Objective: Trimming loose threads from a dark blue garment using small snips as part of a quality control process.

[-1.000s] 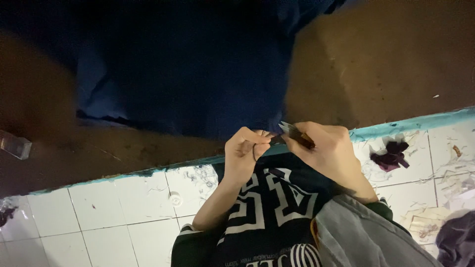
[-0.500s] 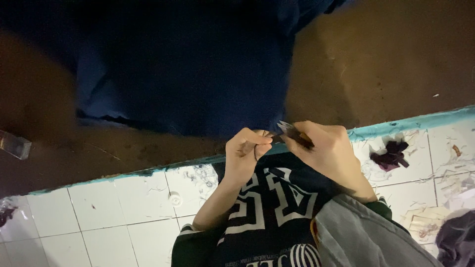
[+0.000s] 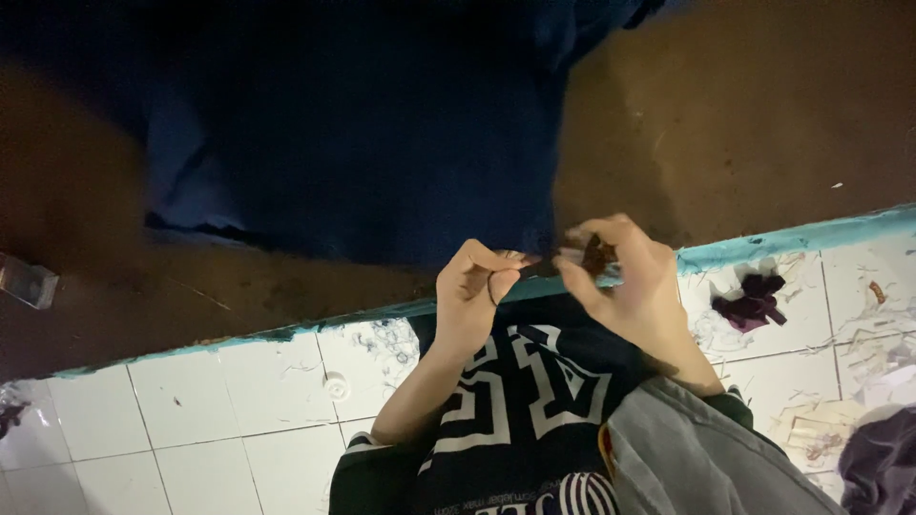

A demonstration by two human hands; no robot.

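Far to the left of the grip, a small pale block [image 3: 26,280] lies on the brown ground, and below it white floor tiles [image 3: 191,429] run along a teal painted edge [image 3: 315,324]. Nearer the grip, a small round white cap [image 3: 336,386] sits on a tile, down and to the left of the left hand [image 3: 474,291]. That hand is curled, its thumb and forefinger pressed together on the hem of a large dark blue cloth [image 3: 363,143] that spreads above and away from both hands. Just beside it, nearly touching, the right hand [image 3: 625,277] pinches the same hem between its fingertips; a small dark thing shows in that pinch, too blurred to name. Below the grip, a black garment with white block patterns [image 3: 515,410] covers the person's lap. To the right of the right hand, well apart, a crumpled dark purple scrap [image 3: 751,300] lies on the littered tiles.
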